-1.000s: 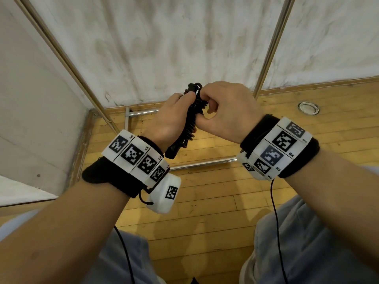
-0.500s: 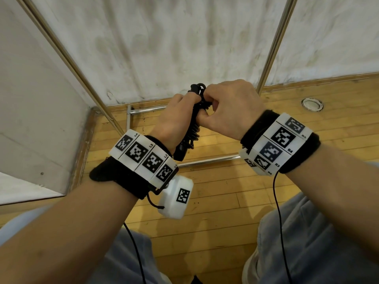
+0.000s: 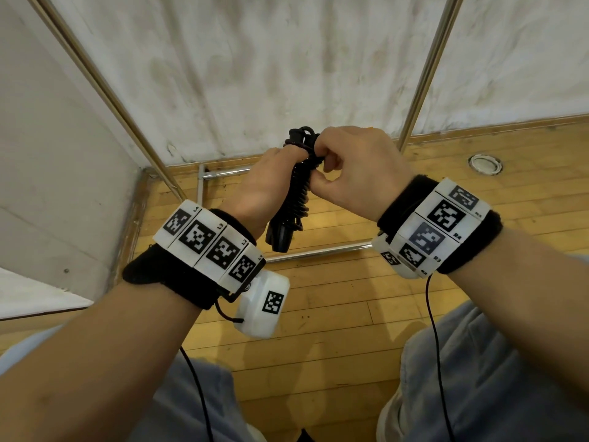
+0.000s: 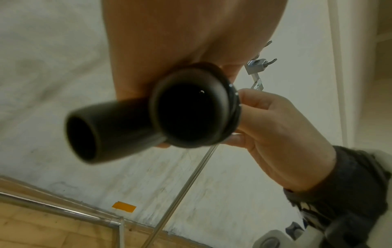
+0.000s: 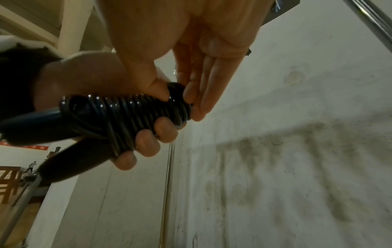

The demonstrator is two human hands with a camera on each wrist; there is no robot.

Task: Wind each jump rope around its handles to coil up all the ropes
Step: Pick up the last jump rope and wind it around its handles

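A black jump rope [image 3: 294, 202] is coiled in many turns round its two black handles, held upright in front of me. My left hand [image 3: 264, 183] grips the wound bundle, fingers curled round the coils [image 5: 127, 117]. My right hand [image 3: 353, 167] pinches the rope near the top end of the handles [image 3: 301, 137], thumb and fingertips on the last turns [image 5: 176, 94]. The left wrist view looks at the two handle butts [image 4: 184, 109] end on. No loose rope length shows.
A metal frame of thin tubes [image 3: 312, 252] lies on the wooden floor [image 3: 318, 330] and rises along the stained white wall [image 3: 255, 74]. A round floor socket [image 3: 485, 164] sits at the right. My knees fill the lower corners.
Both hands with the bundle have stayed nearly in place. The right fingers have shifted slightly at the bundle's top end.
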